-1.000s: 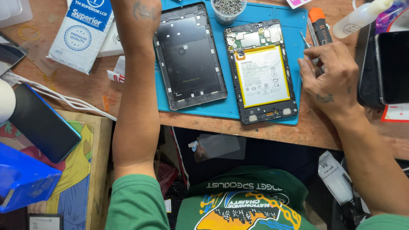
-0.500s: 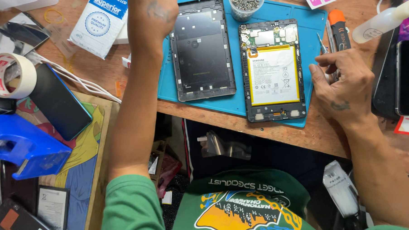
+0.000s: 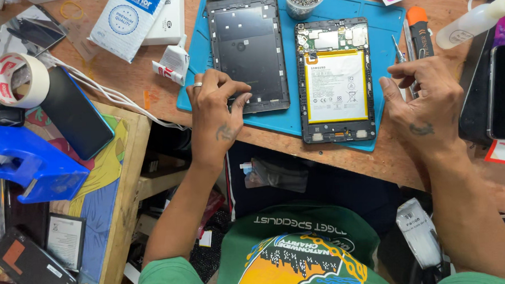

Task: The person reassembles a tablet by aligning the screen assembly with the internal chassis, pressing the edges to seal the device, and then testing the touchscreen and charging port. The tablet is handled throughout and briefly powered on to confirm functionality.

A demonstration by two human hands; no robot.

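Two tablet halves lie side by side on the blue work mat (image 3: 383, 25): the dark back cover (image 3: 248, 47) on the left, the opened tablet body (image 3: 335, 80) with its yellow-edged battery (image 3: 335, 86) on the right. Left hand (image 3: 217, 112) rests on the back cover's lower left corner, fingers loosely curled, thumb on the bottom edge, gripping nothing. Right hand (image 3: 424, 99) sits just right of the tablet body, thumb and fingertips pinched near the screwdriver (image 3: 402, 61); whether they hold anything small cannot be told from this view.
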